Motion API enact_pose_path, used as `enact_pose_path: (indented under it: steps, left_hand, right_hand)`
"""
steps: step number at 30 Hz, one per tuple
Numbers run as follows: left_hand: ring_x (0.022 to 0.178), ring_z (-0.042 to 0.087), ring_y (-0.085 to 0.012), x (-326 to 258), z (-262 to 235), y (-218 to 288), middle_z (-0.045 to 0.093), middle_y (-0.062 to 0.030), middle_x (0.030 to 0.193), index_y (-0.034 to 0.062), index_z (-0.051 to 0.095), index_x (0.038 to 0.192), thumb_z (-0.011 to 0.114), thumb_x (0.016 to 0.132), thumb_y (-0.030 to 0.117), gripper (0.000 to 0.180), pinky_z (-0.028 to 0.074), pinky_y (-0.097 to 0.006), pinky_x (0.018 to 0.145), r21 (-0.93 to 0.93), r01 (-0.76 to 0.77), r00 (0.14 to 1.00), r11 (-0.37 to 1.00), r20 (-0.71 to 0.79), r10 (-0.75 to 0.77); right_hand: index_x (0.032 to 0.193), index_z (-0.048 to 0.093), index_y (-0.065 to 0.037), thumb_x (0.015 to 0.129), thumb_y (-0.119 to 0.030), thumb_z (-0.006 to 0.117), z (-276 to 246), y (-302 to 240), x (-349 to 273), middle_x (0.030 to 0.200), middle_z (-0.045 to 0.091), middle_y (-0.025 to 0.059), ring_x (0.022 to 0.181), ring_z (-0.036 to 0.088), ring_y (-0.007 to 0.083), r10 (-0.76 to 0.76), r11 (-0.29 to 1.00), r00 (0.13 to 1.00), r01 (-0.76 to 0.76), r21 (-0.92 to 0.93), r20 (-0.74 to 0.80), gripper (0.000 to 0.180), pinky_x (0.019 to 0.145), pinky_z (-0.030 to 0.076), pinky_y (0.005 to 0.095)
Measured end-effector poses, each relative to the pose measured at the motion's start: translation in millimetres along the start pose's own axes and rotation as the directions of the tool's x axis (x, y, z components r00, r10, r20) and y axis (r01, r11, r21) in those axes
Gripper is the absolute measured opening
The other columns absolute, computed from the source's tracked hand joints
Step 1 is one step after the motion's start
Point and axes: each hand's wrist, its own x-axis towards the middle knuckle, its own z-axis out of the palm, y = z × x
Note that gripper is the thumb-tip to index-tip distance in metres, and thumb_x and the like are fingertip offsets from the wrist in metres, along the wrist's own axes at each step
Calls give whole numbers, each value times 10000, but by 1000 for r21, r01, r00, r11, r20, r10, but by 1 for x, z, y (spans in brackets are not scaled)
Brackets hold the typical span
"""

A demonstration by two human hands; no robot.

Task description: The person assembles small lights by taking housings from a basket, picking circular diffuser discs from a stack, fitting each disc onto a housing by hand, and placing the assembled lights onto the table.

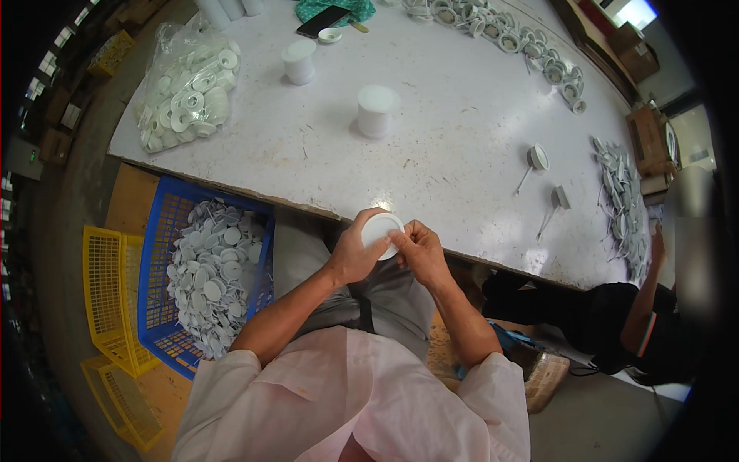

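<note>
Both hands hold one white round disc (382, 231) at the near edge of the surface (462, 115). The left hand (356, 254) cups it from 8 o'clock; the right hand (419, 250) pinches its rim at 4 o'clock. This looks like mid-assembly; fitting a part calls for steady fingertip pressure.

The round white disc (382, 231) between the hands looks like smooth matt plastic, as do the white parts heaped in the blue plastic lattice crate (165, 231). The counter (454, 115) is a white, scuffed, faintly glossy board with a raw wooden edge. A clear, shiny plastic bag (185, 85) holds more white plastic rings.
</note>
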Motion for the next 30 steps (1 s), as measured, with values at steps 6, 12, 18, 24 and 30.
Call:
enact_pose_path:
  steps: [6, 12, 18, 24, 30]
  left_hand:
    - [990, 576, -177, 9, -1, -19, 601, -118, 1088, 13, 467, 1243, 569, 879, 136, 397, 459, -312, 868, -137, -18, 999, 990, 34, 23]
    - [1053, 580, -246, -49, -131, -74, 563, -142, 1139, 3, 506, 1188, 341, 1002, 251, 351, 443, -362, 932, -94, -62, 896, 994, -445, 14]
    - [859, 562, -215, -142, -284, -166, 570, -60, 1017, 33, 509, 1202, 439, 955, 274, 353, 477, -330, 719, -253, 394, 548, 884, -707, -447]
    - [938, 564, -221, -275, -408, -309, 568, -101, 1076, 49, 513, 1215, 497, 859, 152, 371, 460, -351, 722, -239, 547, 475, 802, -700, -533]
    - [981, 590, -326, -349, -436, -344, 595, -198, 1101, 20, 517, 1212, 594, 770, 119, 460, 470, -453, 818, 729, 641, 541, -240, -651, -532]
  right_hand:
    - [792, 514, -82, 878, -179, 641, 3, -3, -2, 662, 550, -2, 535, 483, 48, -10, 1000, 998, 9, -18, -69, 181, 486, 392, 186]
    - [843, 587, -35, 835, -172, 679, -118, -17, 0, 711, 565, 32, 649, 518, 122, -633, 751, 476, 183, -635, -611, 165, 609, 447, 286]
    - [974, 649, -36, 818, -392, 645, -292, -11, 9, 870, 654, 145, 827, 630, 318, -568, 584, 237, -560, -588, -788, 389, 766, 487, 427]
    - [885, 664, 2, 835, -342, 619, -291, -14, 19, 819, 666, 141, 769, 633, 257, -408, 711, 356, -454, -537, -841, 350, 724, 492, 362]
    - [812, 609, 26, 859, -188, 640, -226, 1, 12, 702, 590, 30, 631, 503, 88, -510, 831, 415, 12, -556, -753, 222, 606, 434, 248]
